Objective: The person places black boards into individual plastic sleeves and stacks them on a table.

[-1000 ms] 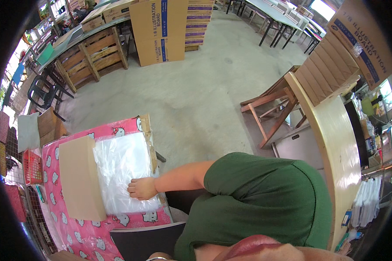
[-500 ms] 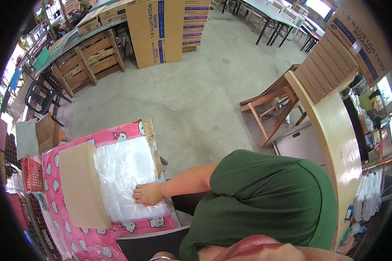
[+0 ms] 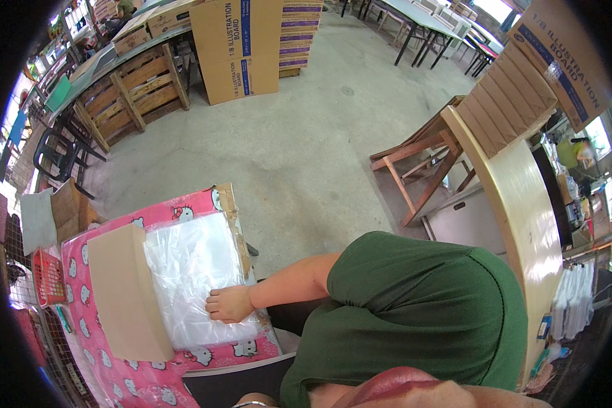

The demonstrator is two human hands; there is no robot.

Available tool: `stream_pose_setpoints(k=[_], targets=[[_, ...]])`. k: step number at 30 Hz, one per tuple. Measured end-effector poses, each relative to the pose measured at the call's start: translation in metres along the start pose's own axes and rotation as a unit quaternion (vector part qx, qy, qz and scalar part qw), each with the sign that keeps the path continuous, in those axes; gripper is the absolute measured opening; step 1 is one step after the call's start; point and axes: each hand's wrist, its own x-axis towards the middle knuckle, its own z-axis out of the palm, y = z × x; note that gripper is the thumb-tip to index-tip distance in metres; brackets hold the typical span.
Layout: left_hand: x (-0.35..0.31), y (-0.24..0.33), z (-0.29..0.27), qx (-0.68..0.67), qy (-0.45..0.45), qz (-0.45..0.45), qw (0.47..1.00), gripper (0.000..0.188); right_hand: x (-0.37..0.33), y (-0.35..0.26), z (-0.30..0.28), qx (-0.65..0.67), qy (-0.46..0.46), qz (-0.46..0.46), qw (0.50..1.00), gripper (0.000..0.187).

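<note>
My right hand (image 3: 231,304) rests palm down on a stack of clear plastic sheets or bags (image 3: 190,272), fingers stretched out and slightly bent. Its bare forearm comes out of a dark green sleeve and reaches leftward across. The plastic is shiny and crinkled. A plain brown cardboard piece (image 3: 126,296) lies along its left side, overlapping it or touching it. Under both is a table covered in pink cartoon-printed sheeting (image 3: 92,340). My left hand does not show; only a bit of skin with a thin band appears at the lower edge.
A red plastic basket (image 3: 48,277) hangs or stands left of the table. Beyond are a black chair (image 3: 64,153), a wooden pallet (image 3: 139,92) and large cartons (image 3: 234,54). On the right, a pale curved tabletop (image 3: 523,211) carries cartons, with a wooden stand (image 3: 418,173) beside it.
The view has shifted slightly, so the surroundings sit a little further left. My right hand stays in the same place on the plastic.
</note>
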Motion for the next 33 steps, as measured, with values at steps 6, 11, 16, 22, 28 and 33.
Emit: stream_pose_setpoints(k=[6,11,16,22,28,33], targets=[[0.0026,-0.0014,-0.0023,-0.005,-0.004,-0.009,1.000,0.040,-0.0035,0.0023,0.0007,-0.005,0.001,0.011,1.000,0.018],[0.0017,0.0000,-0.0006,-0.008,-0.001,-0.010,1.000,0.039,-0.0023,0.0016,0.0027,0.000,0.001,0.012,1.000,0.018],[0.0017,0.0017,-0.0002,-0.011,-0.003,-0.012,1.000,0.039,-0.0023,0.0027,0.0037,-0.011,0.004,0.005,1.000,0.019],[-0.0002,0.0035,0.0005,-0.008,-0.003,-0.013,1.000,0.039,-0.0030,0.0022,0.0011,0.001,0.003,0.008,1.000,0.019],[0.0001,0.0030,0.0001,-0.008,-0.003,-0.012,1.000,0.039,-0.0040,0.0038,0.0043,0.002,0.008,0.009,1.000,0.020],[-0.0020,0.0041,0.0020,-0.006,0.000,-0.006,1.000,0.038,-0.0019,0.0021,0.0032,0.002,-0.001,0.011,1.000,0.019]])
